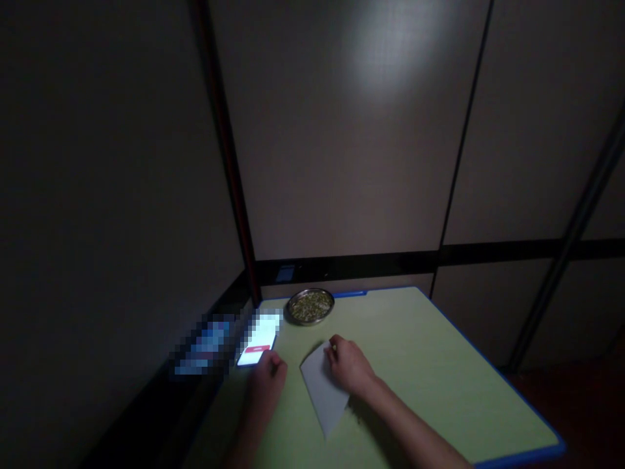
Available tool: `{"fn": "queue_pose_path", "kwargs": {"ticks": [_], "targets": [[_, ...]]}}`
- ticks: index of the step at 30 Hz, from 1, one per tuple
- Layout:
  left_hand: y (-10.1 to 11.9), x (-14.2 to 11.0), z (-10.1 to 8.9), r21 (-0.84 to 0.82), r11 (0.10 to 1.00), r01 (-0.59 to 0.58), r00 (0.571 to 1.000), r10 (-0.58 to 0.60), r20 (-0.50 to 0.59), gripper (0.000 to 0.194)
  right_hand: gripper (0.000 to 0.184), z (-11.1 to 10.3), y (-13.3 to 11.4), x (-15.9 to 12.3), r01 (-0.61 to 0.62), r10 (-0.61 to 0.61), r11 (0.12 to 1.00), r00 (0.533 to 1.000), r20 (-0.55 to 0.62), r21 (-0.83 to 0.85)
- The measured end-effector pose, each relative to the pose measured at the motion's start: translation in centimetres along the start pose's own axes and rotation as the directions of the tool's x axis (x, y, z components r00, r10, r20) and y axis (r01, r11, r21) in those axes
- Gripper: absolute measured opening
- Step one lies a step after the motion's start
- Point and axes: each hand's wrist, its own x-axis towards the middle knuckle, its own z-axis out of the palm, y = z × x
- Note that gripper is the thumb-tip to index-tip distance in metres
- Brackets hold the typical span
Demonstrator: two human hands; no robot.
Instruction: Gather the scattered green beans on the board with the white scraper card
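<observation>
My left hand (267, 376) rests on the green table (430, 365) with its fingers curled, a fingertip touching the lower edge of a lit phone (258, 339) that lies flat at the table's left side. My right hand (347, 366) lies on a white sheet of paper (323, 389), fingers bent and pressed down on its top edge. A round metal dish (310, 305) filled with small yellow-green pieces stands at the back of the table, beyond both hands.
The room is dim. The table has a blue rim (517, 456) and stands in a corner against pale wall panels (351, 150) with dark strips. Its reflection shows on the left wall. Floor lies to the right.
</observation>
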Motion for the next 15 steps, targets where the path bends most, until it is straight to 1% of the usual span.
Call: {"fn": "queue_pose_path", "kwargs": {"ticks": [3, 6, 12, 15], "targets": [[0.4, -0.2, -0.1, -0.012, 1.000, 0.003, 1.000, -0.003, -0.013, 0.009, 0.025, -0.2, 1.1, 0.1, -0.032, 0.032, 0.999, 0.999, 0.006, -0.030], [0.6, -0.3, 0.0, -0.011, 1.000, 0.011, 1.000, -0.011, -0.009, 0.010, 0.024, -0.9, 2.8, 0.1, -0.054, 0.054, 0.998, 0.999, -0.004, -0.042], [0.5, -0.5, 0.4, 0.054, 0.998, 0.016, 1.000, -0.017, 0.023, 0.011, 0.023, -2.6, 6.8, -0.1, -0.100, 0.098, 0.992, 0.995, -0.036, -0.072], [0.6, -0.7, 0.4, 0.089, 0.996, -0.012, 1.000, 0.010, 0.027, 0.009, 0.026, -3.7, 8.4, 0.0, -0.113, 0.110, 0.992, 0.993, -0.048, -0.063]]}}
